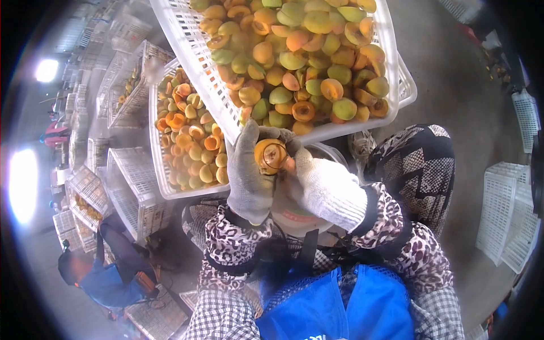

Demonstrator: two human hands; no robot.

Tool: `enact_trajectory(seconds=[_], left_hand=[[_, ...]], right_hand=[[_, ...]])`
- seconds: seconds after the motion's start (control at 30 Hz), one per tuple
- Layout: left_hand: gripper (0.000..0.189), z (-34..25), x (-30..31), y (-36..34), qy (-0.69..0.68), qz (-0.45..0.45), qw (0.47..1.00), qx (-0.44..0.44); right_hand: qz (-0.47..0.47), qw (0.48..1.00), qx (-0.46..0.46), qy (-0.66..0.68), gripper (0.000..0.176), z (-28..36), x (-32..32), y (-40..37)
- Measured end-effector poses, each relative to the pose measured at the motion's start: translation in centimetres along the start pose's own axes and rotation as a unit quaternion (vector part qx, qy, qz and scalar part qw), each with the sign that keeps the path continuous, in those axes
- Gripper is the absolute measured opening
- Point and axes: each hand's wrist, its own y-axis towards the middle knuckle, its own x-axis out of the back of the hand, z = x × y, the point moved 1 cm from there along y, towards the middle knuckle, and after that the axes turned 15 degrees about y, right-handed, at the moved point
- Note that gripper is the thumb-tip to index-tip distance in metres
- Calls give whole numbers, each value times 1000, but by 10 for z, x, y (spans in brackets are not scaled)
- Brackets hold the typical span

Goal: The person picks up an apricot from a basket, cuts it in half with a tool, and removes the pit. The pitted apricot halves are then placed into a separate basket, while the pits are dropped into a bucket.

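Note:
A cut apricot half (271, 156), its brown pit showing in the middle, sits in the gloved fingers of my left hand (249, 175). My right hand (334, 187), in a white knitted glove, is closed beside the fruit. A thin dark loop of a pitting tool (281, 165) lies against the cut face around the pit; most of its handle is hidden by my right fingers. Just beyond my hands, a white plastic crate (226, 116) is heaped with apricot halves (294, 62). Below my hands is a pale bucket (300, 218), partly covered by them.
To the left stands a second white crate (154, 141) of pitted halves (192, 136). Stacked crates (139, 187) line the far left, where a person in blue (113, 283) works. More white crates (501, 215) stand on the right. My patterned trouser leg (416, 170) flanks the bucket.

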Motion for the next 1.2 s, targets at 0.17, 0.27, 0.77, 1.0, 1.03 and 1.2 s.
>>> enact_trajectory(seconds=[0.17,0.27,0.77,1.0,1.03,1.2], left_hand=[[43,-5,-8,-1,28,-45,997,48],[43,-1,-8,1,29,-36,999,22],[39,1,-14,2,59,39,997,-40],[30,14,3,8,55,45,997,20],[23,24,8,10,68,63,995,-18],[30,11,13,0,8,82,994,71]], right_hand=[[198,896,-118,379,20,21,20,2],[268,839,-192,433,22,23,31,3],[299,697,-366,540,14,28,38,-1],[287,872,-237,318,13,35,29,2],[289,814,-312,396,9,37,28,-1],[280,614,-438,593,10,29,12,-6]])
